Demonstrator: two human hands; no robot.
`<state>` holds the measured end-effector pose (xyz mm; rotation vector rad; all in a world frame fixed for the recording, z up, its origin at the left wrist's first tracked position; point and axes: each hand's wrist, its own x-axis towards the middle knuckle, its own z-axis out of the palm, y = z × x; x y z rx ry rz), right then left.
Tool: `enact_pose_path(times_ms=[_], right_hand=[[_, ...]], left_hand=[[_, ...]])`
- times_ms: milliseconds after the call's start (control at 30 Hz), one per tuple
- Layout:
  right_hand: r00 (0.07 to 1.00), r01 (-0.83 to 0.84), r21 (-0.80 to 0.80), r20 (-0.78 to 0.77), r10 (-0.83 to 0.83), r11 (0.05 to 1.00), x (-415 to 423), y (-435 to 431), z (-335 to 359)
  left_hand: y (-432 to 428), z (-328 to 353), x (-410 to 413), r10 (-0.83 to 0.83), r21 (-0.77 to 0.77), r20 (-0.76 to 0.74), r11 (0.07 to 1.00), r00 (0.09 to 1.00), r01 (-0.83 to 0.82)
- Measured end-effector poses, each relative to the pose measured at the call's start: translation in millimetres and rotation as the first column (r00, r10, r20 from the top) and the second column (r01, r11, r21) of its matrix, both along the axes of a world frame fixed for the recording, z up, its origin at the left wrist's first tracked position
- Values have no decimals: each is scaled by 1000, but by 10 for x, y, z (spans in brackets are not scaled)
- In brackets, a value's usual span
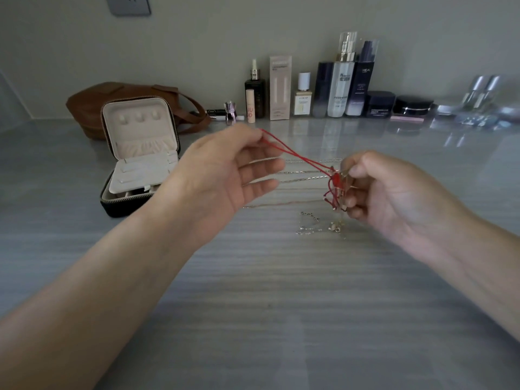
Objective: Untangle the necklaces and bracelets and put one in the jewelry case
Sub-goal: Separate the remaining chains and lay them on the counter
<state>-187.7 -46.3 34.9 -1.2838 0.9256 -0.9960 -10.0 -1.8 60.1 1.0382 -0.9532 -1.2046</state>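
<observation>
Left hand [222, 170]: thumb and forefinger pinch the loop of the red cord [295, 154], drawn taut; the other fingers [261, 164] are spread apart.
Right hand [388, 192]: fingers curled tight on the tangle [334, 187], held above the worktop [281, 305].
Chains [304, 180]: thin metal strands run from the tangle towards the left hand; a loose chain [309, 223] lies on the worktop below.
Jewelry case [140, 153]: open, well apart to the left.
Risk: pulling the cord harder could cinch the knot or snap a fine chain; a slipped pinch would drop the lot.

Dim, flat indoor light, faint glare on the countertop [365, 142], far-right bottles [482, 88] seemingly smeared.
</observation>
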Motion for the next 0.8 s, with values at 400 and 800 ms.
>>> enact_pose_path(times_ms=[400,800], right_hand=[[993,25,15,-118,-23,1000,4,-29,-34],[983,-81,-185,-175,48,979,-4,45,-32]], left_hand=[[-23,5,73,-113,31,-319,991,941,129],[-106,-191,15,210,-82,691,973,691,-214]])
